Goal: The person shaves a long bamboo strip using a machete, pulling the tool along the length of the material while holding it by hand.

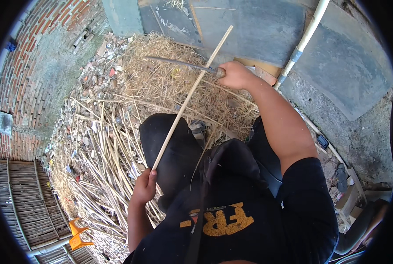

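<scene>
My left hand (pixel 144 186) is closed round the lower end of a long, pale bamboo strip (pixel 184 105). The strip slants up and away to the right, passing over my left knee. Farther out, my right hand (pixel 236 75) grips the short handle of a long-bladed knife (pixel 179 63). Its dark, thin blade points left and crosses the strip near the strip's upper part. Whether the edge touches the strip or only overlaps it in view, I cannot tell.
Fine shavings (pixel 161 79) heap on the rubble ground ahead. Many split bamboo strips (pixel 110 163) lie to my left. A brick wall (pixel 33 70) stands far left, a slatted bamboo panel (pixel 27 198) below it. Grey boards (pixel 253 28) and a pale pipe (pixel 304 42) lean ahead right.
</scene>
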{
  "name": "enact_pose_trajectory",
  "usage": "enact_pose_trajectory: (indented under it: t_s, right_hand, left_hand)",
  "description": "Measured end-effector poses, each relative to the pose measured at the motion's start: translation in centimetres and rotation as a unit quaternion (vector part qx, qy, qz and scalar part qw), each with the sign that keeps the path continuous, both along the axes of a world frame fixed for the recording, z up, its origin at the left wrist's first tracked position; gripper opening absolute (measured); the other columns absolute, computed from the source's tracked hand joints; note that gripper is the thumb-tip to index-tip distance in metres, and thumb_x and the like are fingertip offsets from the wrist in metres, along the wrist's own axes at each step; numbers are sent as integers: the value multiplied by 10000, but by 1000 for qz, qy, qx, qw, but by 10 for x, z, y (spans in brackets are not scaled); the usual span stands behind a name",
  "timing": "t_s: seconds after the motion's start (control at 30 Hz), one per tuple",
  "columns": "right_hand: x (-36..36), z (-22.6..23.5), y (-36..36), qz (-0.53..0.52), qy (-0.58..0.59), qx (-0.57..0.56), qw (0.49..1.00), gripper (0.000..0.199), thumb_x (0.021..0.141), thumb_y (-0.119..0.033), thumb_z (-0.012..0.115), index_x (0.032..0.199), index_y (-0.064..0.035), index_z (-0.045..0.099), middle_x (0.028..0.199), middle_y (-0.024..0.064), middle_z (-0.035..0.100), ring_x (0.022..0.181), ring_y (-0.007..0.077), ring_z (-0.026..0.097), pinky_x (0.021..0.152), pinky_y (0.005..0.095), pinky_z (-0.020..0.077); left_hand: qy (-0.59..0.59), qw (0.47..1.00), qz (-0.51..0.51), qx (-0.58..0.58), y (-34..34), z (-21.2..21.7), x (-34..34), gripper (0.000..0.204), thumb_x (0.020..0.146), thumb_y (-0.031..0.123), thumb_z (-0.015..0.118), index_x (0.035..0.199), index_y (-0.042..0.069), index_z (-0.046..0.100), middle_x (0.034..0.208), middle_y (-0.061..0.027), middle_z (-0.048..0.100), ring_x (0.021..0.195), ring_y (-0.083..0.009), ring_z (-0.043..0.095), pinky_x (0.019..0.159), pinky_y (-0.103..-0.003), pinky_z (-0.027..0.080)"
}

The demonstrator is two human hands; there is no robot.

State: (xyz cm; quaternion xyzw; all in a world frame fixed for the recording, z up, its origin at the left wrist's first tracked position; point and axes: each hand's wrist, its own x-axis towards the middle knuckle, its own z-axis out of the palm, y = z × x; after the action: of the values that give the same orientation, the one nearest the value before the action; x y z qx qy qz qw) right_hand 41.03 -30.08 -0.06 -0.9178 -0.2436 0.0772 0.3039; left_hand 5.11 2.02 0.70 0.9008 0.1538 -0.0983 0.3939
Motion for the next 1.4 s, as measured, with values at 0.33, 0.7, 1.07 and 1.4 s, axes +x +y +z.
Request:
enact_pose_trajectory:
  t_s: [0.33,0.7,1.07,1.4]
  right_hand:
    - [-36,19,23,157,-44,-76,984,200,733,-191,669,913,-112,703,751,156,669,755,351,667,708,466,526]
    - [-47,39,25,120,-26,-77,989,175,731,-162,645,892,-112,692,811,148,680,829,351,675,729,482,534]
    - [-45,43,14,111,-33,-121,986,161,715,-164,671,868,-113,683,828,129,690,854,354,678,748,492,538]
    - [-42,34,12,95,-15,-71,993,163,714,-162,669,871,-126,693,808,146,685,825,360,680,726,495,533]
  left_hand:
    - [91,978,38,-182,12,-1,2,432,1072,395,416,873,30,535,663,32,479,630,-82,426,578,-270,387]
    - [72,988,36,-136,11,-2,-12,408,1065,386,450,876,33,530,674,19,465,625,-87,422,568,-290,389]
    - [-49,971,25,232,-41,13,-15,242,1017,231,502,886,27,515,653,-246,600,634,-474,608,558,-543,443]
    - [-90,957,20,274,-45,-2,-12,178,985,208,546,926,41,528,656,-254,611,632,-483,617,555,-560,456]
